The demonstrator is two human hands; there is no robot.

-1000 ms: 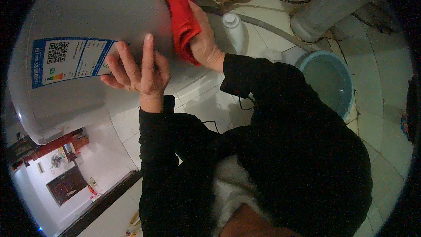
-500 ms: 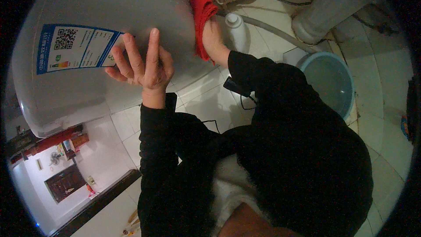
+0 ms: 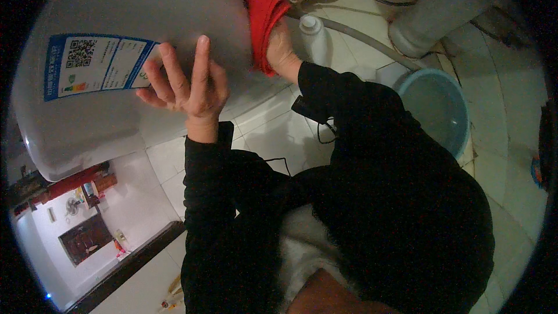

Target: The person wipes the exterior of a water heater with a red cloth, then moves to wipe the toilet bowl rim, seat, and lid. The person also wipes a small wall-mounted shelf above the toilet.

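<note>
A large smooth grey appliance (image 3: 174, 0) fills the upper left, with a blue-and-white energy label (image 3: 96, 65) stuck on its face. My left hand (image 3: 195, 87) lies against that face at the label's right end, fingers spread and holding nothing. A red cloth (image 3: 263, 14) is pressed to the appliance's right-hand side by my right hand (image 3: 282, 52). The cloth covers most of that hand's fingers. Just right of my right wrist a white bottle (image 3: 314, 38) with a white cap stands on the floor.
A light blue basin (image 3: 436, 113) holding water sits to the right. Behind it stands a thick pale pipe (image 3: 430, 14). A grey hose (image 3: 366, 38) runs across the tiled floor (image 3: 276, 139), and a doorway opens onto a lit room (image 3: 87, 221) at lower left.
My right hand and the red cloth have slid a little left and upward along the appliance. My left hand stays nearly in place on the face.
</note>
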